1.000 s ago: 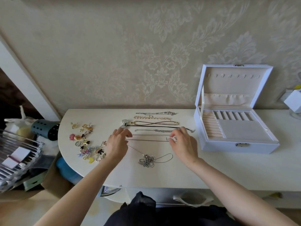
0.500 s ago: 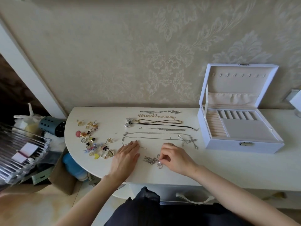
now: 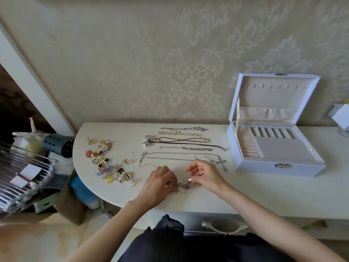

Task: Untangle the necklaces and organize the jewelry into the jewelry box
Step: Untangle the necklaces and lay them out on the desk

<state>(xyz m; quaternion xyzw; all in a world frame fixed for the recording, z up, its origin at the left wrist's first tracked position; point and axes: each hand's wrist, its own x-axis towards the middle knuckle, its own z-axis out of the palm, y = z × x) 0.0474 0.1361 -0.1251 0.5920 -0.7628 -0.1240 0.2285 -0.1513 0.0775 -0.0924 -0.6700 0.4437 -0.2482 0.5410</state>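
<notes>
Nearest, 6 o'clock: a small knot of chains (image 3: 182, 185) lies on the counter (image 3: 245, 195) close to its front edge, between the two hands.
Left hand (image 3: 160, 181): it comes in from 7 o'clock, and its fingers (image 3: 170, 176) are curled down, pinching the left end of the knot.
Right hand (image 3: 205, 176): it comes in from 4 o'clock. Thumb and forefinger pinch the right end of the knot, and the other fingers are lifted off it.
Just changed: a second ago both hands were farther back, at 12 o'clock from the knot, laying a silver chain out straight. Half a second ago the right hand had reached the knot while the left lay flat beside it. Now both grip it.
Meaning: the last chain looks done with and the knot is the next job. It seems to be the only tangle left, so the untangling is probably near its end.
9 to 10 o'clock: a loose heap of earrings and rings (image 3: 107, 163) sits well apart from the hands.
12 o'clock: straightened necklaces (image 3: 185, 142) lie in rows running 9 to 3. The nearest row ends in a cross pendant (image 3: 221, 162) at 1 o'clock, and a silver bow pendant (image 3: 147, 143) sits at 11.
2 o'clock, farthest: the white jewelry box (image 3: 273, 167) stands with its lid up. Sorting into it looks not yet begun.
</notes>
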